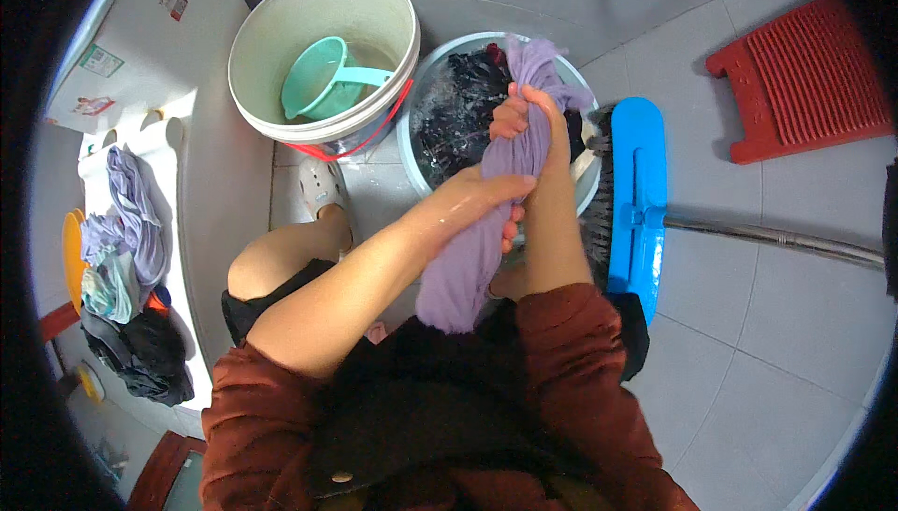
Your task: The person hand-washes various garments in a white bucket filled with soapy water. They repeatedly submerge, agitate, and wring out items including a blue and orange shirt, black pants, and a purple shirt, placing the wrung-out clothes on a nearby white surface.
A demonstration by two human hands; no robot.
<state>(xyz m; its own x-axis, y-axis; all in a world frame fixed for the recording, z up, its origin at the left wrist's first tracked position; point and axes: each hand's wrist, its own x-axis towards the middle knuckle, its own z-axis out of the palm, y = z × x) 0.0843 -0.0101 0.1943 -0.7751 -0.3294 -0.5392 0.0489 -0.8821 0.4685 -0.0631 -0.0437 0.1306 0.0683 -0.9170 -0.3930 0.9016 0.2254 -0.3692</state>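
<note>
A bunched length of lavender cloth [516, 153] runs slantwise between both hands, its far end over the basin and its near end toward my lap. My left hand [491, 190] grips the lower middle of it, thumb on top and fingertips showing on the far side. Higher up, my right hand [551, 114] is closed around the cloth near its gathered far end. Beneath them stands a round pale blue basin [410, 149] holding wet dark clothes [456, 111] in water. A dark red piece of fabric [496, 55] shows at the basin's back.
Left of the basin stands a white bucket [256, 100] with a turquoise dipper [323, 100] inside. Close on the right lies a blue broom head [637, 160]; a red plastic stool [807, 83] is farther right. Wet laundry [137, 230] lies on a white surface [193, 342] at left.
</note>
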